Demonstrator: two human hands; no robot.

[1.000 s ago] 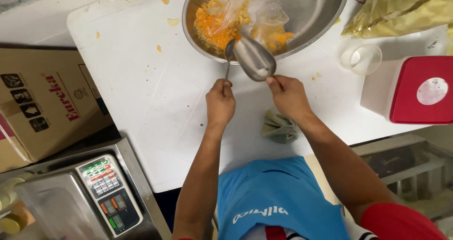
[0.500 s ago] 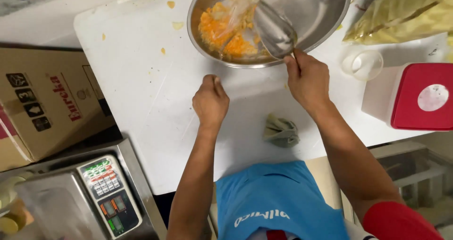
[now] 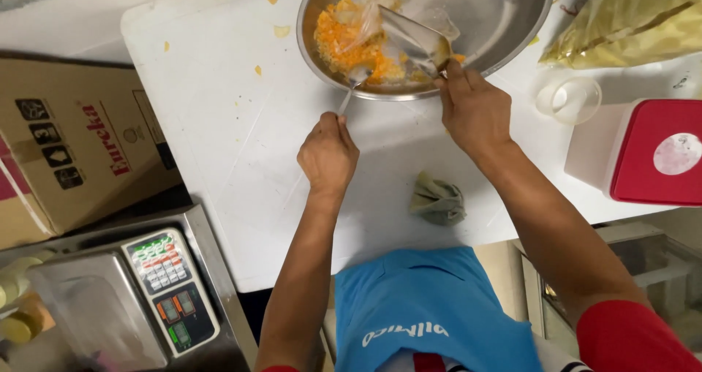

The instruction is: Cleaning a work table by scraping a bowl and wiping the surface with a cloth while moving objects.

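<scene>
Two hands work orange food in a steel bowl at the far edge of a white desk.

I see the bowl (image 3: 504, 21) just beyond both hands. My left hand (image 3: 327, 153) is fisted, knuckles up, around a spoon (image 3: 351, 87) whose tip reaches into the orange food (image 3: 344, 39). My right hand (image 3: 474, 109) rests at the rim, pinching a metal scoop (image 3: 413, 36) tilted inside. A crumpled cloth (image 3: 437, 199) lies near my body.

Bright overhead light floods the white table (image 3: 219, 123); glare on the steel bowl (image 3: 504, 14) at one o'clock, soft shadows under the arms, edges slightly blurred.
</scene>
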